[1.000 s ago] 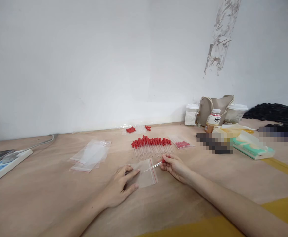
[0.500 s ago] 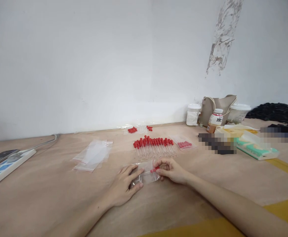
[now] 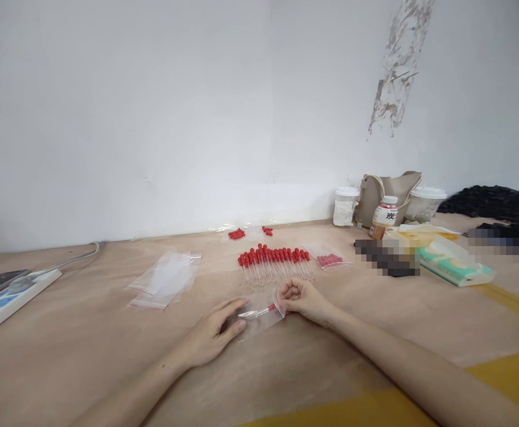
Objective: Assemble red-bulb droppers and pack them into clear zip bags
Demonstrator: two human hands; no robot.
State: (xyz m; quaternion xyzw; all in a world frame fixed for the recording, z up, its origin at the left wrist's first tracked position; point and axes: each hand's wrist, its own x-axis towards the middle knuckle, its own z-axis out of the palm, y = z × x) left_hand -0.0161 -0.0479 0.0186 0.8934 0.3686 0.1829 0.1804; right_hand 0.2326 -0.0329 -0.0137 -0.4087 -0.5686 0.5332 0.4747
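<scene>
A clear zip bag [image 3: 259, 326] lies between my hands, bulging open, with a dropper [image 3: 266, 311] inside it, its red bulb toward the bag's mouth. My right hand [image 3: 303, 303] pinches the red-lined mouth of the bag at its right end. At the bag's left end rests my left hand [image 3: 215, 332], thumb and fingers apart, touching the plastic. Just beyond, a row of red-bulbed droppers [image 3: 274, 261] lies on the table, clear tubes pointing toward me.
Flat zip bags [image 3: 165, 279] lie at left, near a power strip [image 3: 19, 302]. Behind the droppers is clear plastic with red bulbs [image 3: 236, 234]. A bag of red bulbs [image 3: 329, 260] lies right. Farther right stand a bottle [image 3: 384, 218], lidded cups [image 3: 345, 207] and tissues [image 3: 457, 265].
My right hand has shifted from the dropper's red bulb to the bag's mouth, and the dropper sits deeper inside. My left fingers have slid back toward the bag's left end.
</scene>
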